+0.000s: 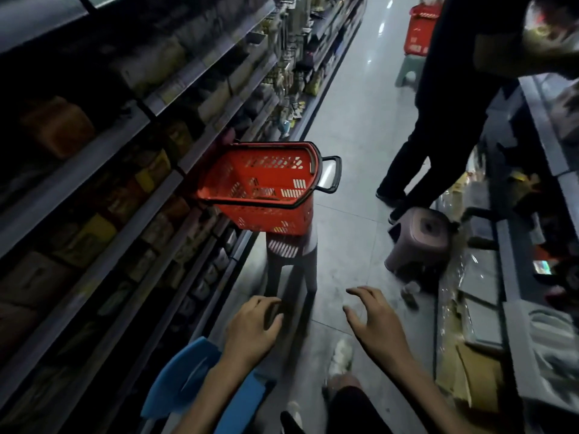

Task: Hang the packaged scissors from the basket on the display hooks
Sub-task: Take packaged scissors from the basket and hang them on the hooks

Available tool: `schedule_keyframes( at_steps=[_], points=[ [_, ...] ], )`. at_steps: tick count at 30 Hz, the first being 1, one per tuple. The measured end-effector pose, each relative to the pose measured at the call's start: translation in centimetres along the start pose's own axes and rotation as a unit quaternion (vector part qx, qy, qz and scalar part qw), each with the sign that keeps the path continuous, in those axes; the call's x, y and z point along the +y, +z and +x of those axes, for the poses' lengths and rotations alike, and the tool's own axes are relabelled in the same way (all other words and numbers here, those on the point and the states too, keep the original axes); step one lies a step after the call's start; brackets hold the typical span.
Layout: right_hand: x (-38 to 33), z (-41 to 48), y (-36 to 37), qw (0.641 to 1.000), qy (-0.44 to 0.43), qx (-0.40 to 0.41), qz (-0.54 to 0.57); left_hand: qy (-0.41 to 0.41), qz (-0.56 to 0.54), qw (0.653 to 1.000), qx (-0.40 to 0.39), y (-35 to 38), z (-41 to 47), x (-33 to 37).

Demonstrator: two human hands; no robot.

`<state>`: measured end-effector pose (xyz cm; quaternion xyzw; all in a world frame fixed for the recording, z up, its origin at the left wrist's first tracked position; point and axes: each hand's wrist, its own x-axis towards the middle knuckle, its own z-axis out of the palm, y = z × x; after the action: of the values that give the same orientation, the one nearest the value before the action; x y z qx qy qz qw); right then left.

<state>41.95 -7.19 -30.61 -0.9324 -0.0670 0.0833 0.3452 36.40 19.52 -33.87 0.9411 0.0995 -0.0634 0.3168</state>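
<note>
Hovering short of the basket (219, 180), left hand (250, 327) and right hand (374, 321) are holding nothing, fingers loosely curled; stepping closer is needed, as no scissors are showing inside.

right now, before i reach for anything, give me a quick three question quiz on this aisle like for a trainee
1. True or false: the left hand and the right hand each hold a packet.
2. The near red basket stands on: A the floor, B a stool, C a shelf.
3. Fill in: the plastic seat by the left forearm is ___ in colour.
Key: 1 false, both are empty; 2 B; 3 blue.
</note>
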Motion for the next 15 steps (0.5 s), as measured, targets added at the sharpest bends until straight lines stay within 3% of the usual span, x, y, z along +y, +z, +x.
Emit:
schedule_keyframes(
  at_steps=[9, 15],
  points=[
    [-1.3, 19.4, 0.8, 0.996, -0.088, -0.026, -0.003, -0.09, -0.033, 0.995, 0.028, -0.5, 14.6, 1.1],
    [-3.7, 33.9, 3.6, 0.971, -0.224, -0.014, -0.087, -0.138, -0.01, 0.988, 0.063, -1.0, 24.3, 1.5]
  ],
)
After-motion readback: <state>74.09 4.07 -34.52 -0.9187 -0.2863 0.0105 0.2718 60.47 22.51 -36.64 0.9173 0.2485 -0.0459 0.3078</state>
